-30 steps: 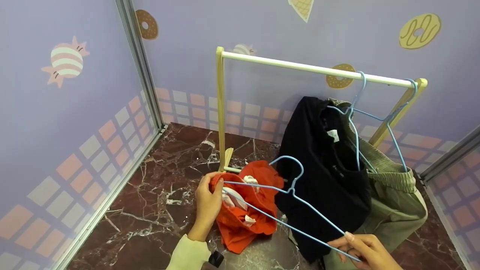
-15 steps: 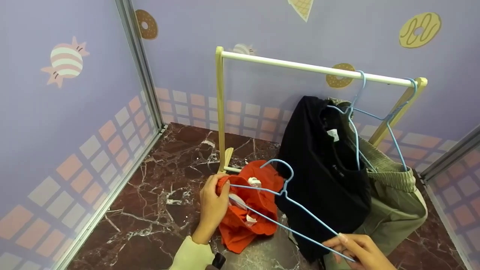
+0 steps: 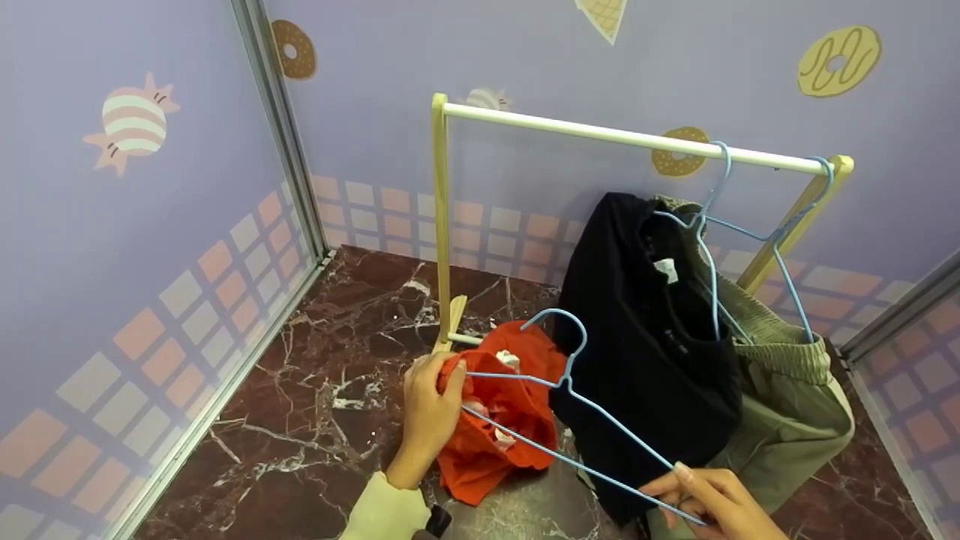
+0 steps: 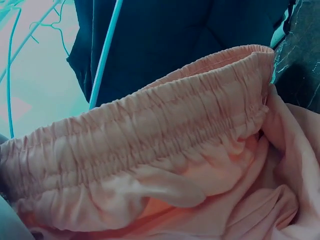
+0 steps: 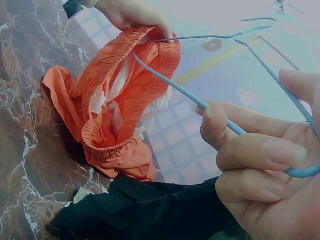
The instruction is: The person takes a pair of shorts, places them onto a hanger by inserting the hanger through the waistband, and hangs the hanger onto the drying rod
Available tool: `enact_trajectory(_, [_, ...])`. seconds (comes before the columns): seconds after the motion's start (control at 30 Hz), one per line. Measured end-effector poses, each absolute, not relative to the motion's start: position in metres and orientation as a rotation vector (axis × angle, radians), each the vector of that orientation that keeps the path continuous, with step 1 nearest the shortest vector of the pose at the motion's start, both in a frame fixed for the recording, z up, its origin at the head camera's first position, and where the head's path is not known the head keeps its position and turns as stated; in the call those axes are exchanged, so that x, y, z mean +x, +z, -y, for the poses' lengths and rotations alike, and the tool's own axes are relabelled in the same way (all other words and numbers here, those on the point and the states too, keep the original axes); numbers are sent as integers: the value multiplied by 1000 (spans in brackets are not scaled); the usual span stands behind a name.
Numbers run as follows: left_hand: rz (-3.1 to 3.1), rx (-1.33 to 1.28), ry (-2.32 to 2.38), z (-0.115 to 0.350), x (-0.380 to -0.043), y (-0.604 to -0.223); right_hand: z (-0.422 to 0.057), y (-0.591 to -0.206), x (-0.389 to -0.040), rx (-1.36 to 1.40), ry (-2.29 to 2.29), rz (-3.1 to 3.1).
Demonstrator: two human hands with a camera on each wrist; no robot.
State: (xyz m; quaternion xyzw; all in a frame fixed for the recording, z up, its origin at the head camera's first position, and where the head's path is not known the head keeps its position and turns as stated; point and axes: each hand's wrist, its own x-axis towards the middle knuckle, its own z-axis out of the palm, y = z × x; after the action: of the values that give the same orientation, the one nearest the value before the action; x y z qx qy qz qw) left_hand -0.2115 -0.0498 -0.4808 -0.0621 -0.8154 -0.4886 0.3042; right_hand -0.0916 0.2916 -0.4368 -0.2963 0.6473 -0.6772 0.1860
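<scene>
Orange-red pants (image 3: pixel 469 472) with a gathered elastic waistband (image 4: pixel 150 115) hang from my left hand (image 3: pixel 431 412), their opening facing up. That hand pinches the waistband's left side. A light blue wire hanger (image 3: pixel 626 425) lies across the opening, its left end inside the waistband by my left thumb. My right hand (image 3: pixel 716 501) holds the hanger's right end; its curled fingers (image 5: pixel 250 150) wrap the lower wire. The hanger's hook points up and away. White labels (image 5: pixel 97 102) show inside the pants. In the left wrist view my hand is mostly out of sight.
A small rack with a white rail (image 3: pixel 555 124) and wooden posts (image 3: pixel 440 225) stands against the purple wall. Black pants (image 3: pixel 637 360) and olive pants (image 3: pixel 795 405) hang at its right on blue hangers. The floor (image 3: pixel 300 420) is dark red marble.
My left hand has moved slightly right with the waistband. The hanger has slid left, its end going further into the pants, and my right hand has shifted a little left with it.
</scene>
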Motion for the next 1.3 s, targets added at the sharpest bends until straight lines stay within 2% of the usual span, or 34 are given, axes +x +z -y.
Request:
enact_trajectory(0.53, [2171, -281, -1156, 44, -205, -478, -281, -433, -91, -662, -1902, -1715])
enact_trajectory(0.77, [2138, -333, -1087, 41, -204, -480, -276, -437, -93, -617, -1860, -1873])
enact_trajectory(1.3, [2147, -441, -1052, 36, -201, -474, -263, -443, -99, -648, -1842, -1935])
